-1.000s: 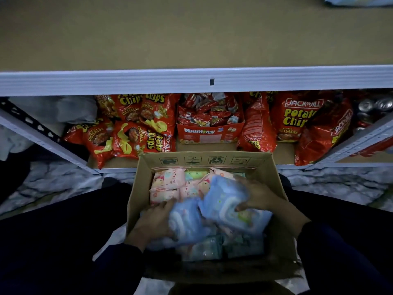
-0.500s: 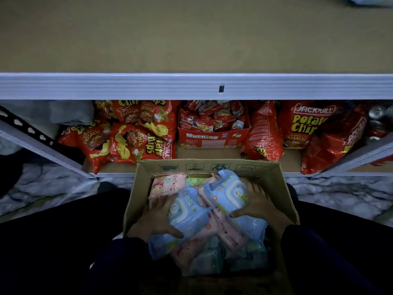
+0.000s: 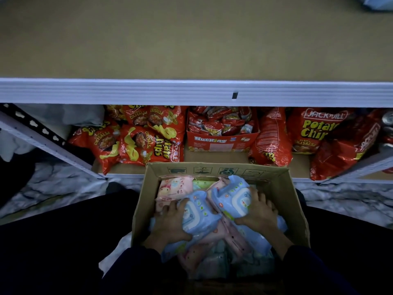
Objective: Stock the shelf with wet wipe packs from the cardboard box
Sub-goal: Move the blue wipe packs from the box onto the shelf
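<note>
Shelf (image 3: 298, 165) holding chip bags (image 3: 140, 143), snack box (image 3: 221, 142)

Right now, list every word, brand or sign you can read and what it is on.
"JACK 'n JILL", "Potato Chi" (cut off), "CILISALSA": right chip bag.
"CILISALSA", "Potato Chips": left chip bags.
"NutRins", roughly: red box; fine print unreadable.
Handling pictograms, no words: cardboard box.
Print too small to read: wet wipe packs.

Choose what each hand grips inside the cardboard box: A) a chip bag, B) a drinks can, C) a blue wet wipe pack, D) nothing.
C: the left hand grips the left blue wet wipe pack, and the right hand grips the right blue wet wipe pack.
</note>
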Motion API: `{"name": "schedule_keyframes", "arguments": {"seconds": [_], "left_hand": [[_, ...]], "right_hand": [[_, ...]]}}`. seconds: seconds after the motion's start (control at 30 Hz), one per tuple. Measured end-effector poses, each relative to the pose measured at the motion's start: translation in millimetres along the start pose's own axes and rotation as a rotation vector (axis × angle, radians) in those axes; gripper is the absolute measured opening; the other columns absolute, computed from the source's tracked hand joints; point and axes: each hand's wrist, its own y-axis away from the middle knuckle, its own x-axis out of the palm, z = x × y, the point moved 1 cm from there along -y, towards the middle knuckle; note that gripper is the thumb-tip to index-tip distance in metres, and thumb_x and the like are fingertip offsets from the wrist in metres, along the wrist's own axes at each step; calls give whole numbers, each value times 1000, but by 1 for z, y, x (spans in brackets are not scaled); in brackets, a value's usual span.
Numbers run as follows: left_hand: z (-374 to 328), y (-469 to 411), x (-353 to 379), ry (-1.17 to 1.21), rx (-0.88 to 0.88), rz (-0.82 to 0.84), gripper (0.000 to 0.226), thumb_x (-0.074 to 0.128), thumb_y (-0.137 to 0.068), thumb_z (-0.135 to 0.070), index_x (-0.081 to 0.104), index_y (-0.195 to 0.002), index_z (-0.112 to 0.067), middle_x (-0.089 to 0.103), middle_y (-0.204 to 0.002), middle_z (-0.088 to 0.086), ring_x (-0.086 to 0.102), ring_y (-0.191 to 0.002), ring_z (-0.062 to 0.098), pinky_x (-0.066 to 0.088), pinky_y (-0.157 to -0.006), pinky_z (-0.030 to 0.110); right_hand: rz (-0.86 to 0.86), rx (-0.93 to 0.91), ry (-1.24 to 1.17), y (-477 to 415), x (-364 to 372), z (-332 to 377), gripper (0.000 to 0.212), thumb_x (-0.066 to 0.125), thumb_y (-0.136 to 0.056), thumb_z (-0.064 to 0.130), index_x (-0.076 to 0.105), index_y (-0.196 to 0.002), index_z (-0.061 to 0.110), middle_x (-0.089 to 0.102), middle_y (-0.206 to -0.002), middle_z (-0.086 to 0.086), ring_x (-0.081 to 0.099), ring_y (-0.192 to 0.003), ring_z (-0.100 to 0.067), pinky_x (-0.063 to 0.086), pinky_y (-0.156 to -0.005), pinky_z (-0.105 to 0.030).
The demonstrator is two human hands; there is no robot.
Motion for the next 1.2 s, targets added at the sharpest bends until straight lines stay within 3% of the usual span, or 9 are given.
{"name": "schedule_keyframes", "arguments": {"seconds": [0.07,0.13,0.2,0.47,0.67,0.77,0.97,1.07,1.2], "left_hand": [[-6,10,-7,-90,0,-112,114,73,-58,-56,8,-147,-27,31,-140,7,37,-125,33,38,-95,48],[-7,16,-11,-187,54,-263,126,76,-25,-64,31,-136,-23,56,-114,10,60,-92,35,50,-68,53],[-5,21,-12,-217,74,-351,125,70,-7,-62,42,-123,-25,57,-98,7,61,-72,30,50,-54,48],[-11,67,-80,-311,220,-828,113,71,-27,-60,40,-128,-20,43,-104,4,41,-87,24,51,-60,46],[-19,112,-139,-330,250,-1053,108,70,-36,-63,40,-129,-18,43,-113,6,42,-95,26,51,-66,49],[-28,136,-179,-397,268,-1187,95,49,-53,-73,39,-131,-20,42,-117,7,42,-99,28,49,-71,52],[-46,166,-267,-467,319,-1437,108,82,-31,-50,41,-127,-22,41,-116,8,41,-99,28,46,-77,52],[-55,163,-306,-502,292,-1422,111,83,-24,-45,42,-124,-22,40,-117,8,40,-99,27,47,-74,54],[-66,147,-346,-590,259,-1289,108,83,-22,-49,43,-119,-22,51,-111,9,52,-93,29,50,-65,53]], "right_hand": [[-21,1,6,11,0,-3,120,78,-61,51,0,-147,24,16,-151,-8,18,-139,-36,26,-109,-49],[-34,-9,13,24,-2,-6,119,77,-61,52,0,-147,24,17,-150,-8,18,-139,-36,27,-107,-50],[-73,-18,22,38,-10,-6,117,77,-61,52,2,-147,22,21,-148,-7,24,-136,-35,31,-104,-47],[-380,-229,49,98,-74,3,109,75,-53,55,18,-142,27,37,-132,2,41,-122,-26,36,-95,-40],[-786,-491,50,149,-135,11,98,55,-28,58,40,-118,24,63,-103,-4,64,-79,-33,50,-64,-42],[-895,-574,86,171,-171,20,97,49,-31,61,40,-119,23,62,-106,-4,64,-85,-31,48,-68,-40],[-979,-631,80,189,-254,39,104,70,-29,49,28,-122,29,58,-112,-8,59,-95,-37,44,-78,-45],[-989,-634,188,182,-297,47,111,84,-34,42,24,-127,32,53,-123,-8,54,-106,-37,40,-87,-46],[-870,-561,400,168,-345,60,109,80,-52,44,20,-142,28,32,-140,4,36,-124,-24,29,-99,-37]]}}
